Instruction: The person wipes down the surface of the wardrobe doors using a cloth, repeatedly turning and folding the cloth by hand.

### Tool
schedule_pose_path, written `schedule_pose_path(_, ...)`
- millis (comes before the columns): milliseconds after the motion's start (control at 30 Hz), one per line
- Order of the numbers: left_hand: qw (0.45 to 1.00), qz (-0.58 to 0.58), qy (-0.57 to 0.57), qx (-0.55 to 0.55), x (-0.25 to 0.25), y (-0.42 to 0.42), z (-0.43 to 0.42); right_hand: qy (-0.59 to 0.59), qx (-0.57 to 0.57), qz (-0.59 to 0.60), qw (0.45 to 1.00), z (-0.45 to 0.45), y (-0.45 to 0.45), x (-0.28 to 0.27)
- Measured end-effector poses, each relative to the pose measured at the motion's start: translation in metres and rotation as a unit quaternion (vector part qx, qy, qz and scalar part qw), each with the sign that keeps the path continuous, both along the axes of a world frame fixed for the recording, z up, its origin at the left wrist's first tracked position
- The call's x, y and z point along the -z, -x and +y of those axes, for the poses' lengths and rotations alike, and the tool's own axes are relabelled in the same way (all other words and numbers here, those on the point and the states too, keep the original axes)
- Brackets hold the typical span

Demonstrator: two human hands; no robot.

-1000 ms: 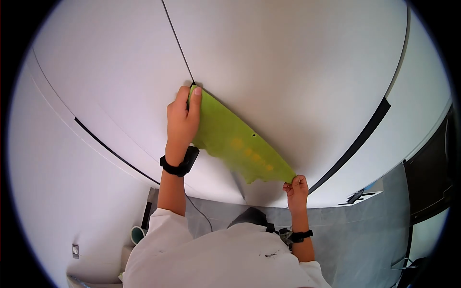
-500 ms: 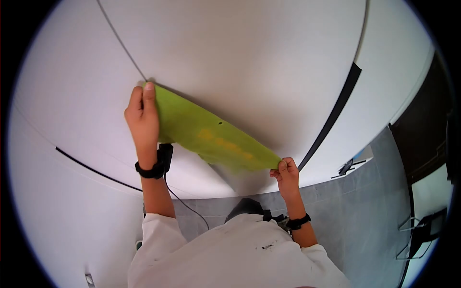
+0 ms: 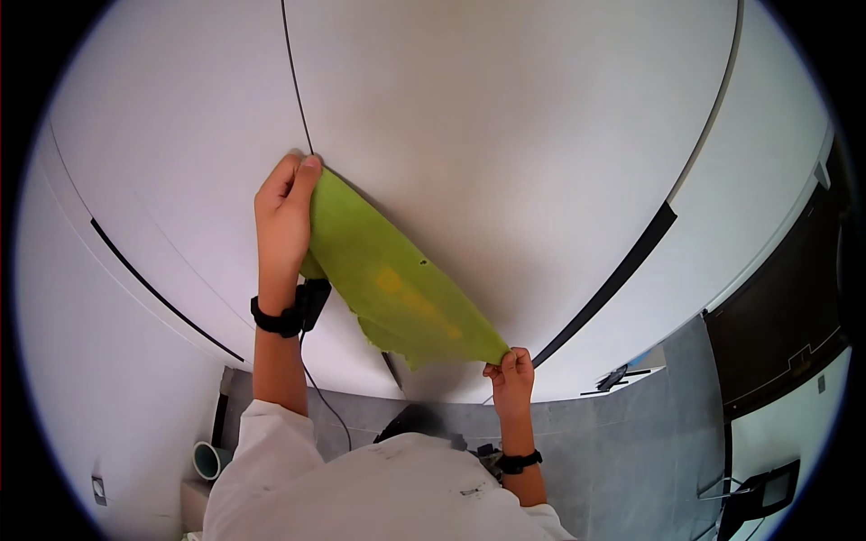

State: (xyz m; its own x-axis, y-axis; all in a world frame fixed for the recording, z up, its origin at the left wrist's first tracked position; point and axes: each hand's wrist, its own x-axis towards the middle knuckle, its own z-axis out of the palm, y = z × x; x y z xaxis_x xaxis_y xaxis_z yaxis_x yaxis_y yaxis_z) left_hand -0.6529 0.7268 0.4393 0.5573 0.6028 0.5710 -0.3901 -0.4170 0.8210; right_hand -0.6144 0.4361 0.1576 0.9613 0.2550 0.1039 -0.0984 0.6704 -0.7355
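A green cloth (image 3: 388, 270) with a yellowish printed patch, a small hole near its upper edge and a ragged lower edge is stretched at a slant between my hands. At its upper left corner my left hand (image 3: 287, 212) pinches it, thumb on top, beside the dark seam of the white cabinet front (image 3: 514, 108). Lower down, my right hand (image 3: 512, 379) grips the opposite corner between thumb and fingers, close to a black strip (image 3: 613, 279) on the cabinet. The cloth hangs in front of the panel; whether it touches the panel I cannot tell.
Another black strip (image 3: 162, 288) runs down the left panel. A cable (image 3: 325, 406) hangs from the device at my left wrist. On the grey floor (image 3: 613, 451) stands a black chair (image 3: 762, 500) at right. A round green container (image 3: 210, 460) is at lower left.
My view has shifted, so the cabinet seams appear further right. The cloth slants more steeply, with my right hand lower and closer to my left. Both hands keep their hold.
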Motion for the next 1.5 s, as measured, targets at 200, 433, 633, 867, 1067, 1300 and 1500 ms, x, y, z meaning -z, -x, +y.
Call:
schedule_pose_path(200, 0.998, -0.041, 0.041, 0.016, 0.006, 0.002, 0.004, 0.006, -0.001, 0.004, 1.0, -0.002, 0.002, 0.005)
schedule_pose_path(433, 0.997, -0.063, 0.036, 0.015, 0.009, 0.0, 0.004, -0.013, 0.031, -0.044, 0.998, -0.023, 0.003, 0.012)
schedule_pose_path(633, 0.998, -0.048, 0.028, -0.024, 0.01, -0.002, 0.001, 0.16, 0.053, -0.088, 0.982, -0.026, -0.004, 0.061)
schedule_pose_path(867, 0.999, -0.035, 0.009, -0.02, 0.009, 0.003, 0.003, 0.256, 0.015, -0.08, 0.963, -0.015, 0.009, 0.068)
schedule_pose_path(1067, 0.995, -0.081, 0.059, -0.003, 0.011, 0.001, 0.0, 0.289, 0.04, -0.095, 0.952, -0.021, 0.02, 0.056)
schedule_pose_path(1300, 0.994, -0.107, 0.023, -0.006, 0.02, -0.003, 0.004, 0.262, 0.072, -0.102, 0.957, -0.027, 0.019, 0.053)
schedule_pose_path(1500, 0.994, -0.09, -0.037, -0.048, 0.029, 0.0, 0.007, 0.284, 0.085, -0.103, 0.95, -0.03, 0.02, 0.054)
